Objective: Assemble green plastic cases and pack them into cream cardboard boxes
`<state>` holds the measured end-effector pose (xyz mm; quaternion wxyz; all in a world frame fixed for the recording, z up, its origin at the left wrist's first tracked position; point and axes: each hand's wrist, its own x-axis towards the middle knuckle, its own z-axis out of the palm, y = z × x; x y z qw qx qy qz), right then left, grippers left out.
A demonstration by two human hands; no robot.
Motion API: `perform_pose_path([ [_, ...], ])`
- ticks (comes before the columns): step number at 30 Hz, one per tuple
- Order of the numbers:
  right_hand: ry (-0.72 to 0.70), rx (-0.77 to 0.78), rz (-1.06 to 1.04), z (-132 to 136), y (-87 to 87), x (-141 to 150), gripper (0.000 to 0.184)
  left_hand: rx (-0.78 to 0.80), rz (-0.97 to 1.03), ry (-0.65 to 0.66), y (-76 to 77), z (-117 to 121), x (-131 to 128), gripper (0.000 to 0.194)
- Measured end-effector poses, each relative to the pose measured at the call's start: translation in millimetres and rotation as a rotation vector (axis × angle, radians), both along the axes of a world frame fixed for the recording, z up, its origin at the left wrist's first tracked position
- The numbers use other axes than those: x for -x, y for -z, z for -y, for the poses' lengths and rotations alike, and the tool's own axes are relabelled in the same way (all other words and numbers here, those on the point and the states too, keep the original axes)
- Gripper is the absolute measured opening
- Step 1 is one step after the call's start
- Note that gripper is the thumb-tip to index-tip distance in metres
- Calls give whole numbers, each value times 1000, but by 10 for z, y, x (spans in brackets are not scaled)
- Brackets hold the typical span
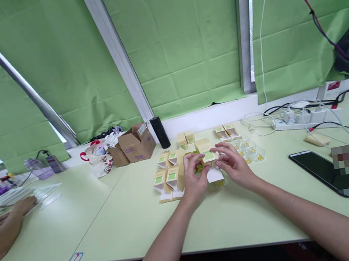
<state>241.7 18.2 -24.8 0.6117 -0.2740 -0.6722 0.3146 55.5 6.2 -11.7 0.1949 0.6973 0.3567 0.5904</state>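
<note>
Between my two hands is a small cream carton [209,156] with a green label and a white flap hanging open toward me. My left hand [193,176] grips its left side with bent fingers. From the right, my right hand [235,165] pinches the other side near the flap. Just below the flap a clear cup with something yellow [219,183] partly shows. Left of my left hand, several similar cartons [173,176] stand with green labels and open flaps. Several clear cups with yellow contents [257,154] are grouped beyond my right hand.
More cartons [225,132] stand toward the wall. A black cylinder [160,133], a cardboard box [138,143] and a cloth bag [98,157] are at back left. A phone [319,170] and a power strip [308,120] with cables lie right. A co-worker's arm [5,232] rests at far left.
</note>
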Motion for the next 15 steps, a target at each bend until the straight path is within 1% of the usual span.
perform_pose_path([
  [2,5,26,1,-2,3,4,35,11,-24,16,7,4,24,30],
  [4,6,49,-17,-11,7,6,35,6,-58,55,7,9,55,37],
  [7,10,73,-66,-37,9,5,35,-16,-121,157,-2,11,100,53],
  [10,18,87,-98,-60,5,-1,36,-17,-169,249,1,2,122,74],
  [13,28,88,-107,-67,3,-4,37,2,-203,271,22,-9,120,92],
  [15,30,88,-106,-64,6,1,37,11,-202,254,37,-12,111,92],
])
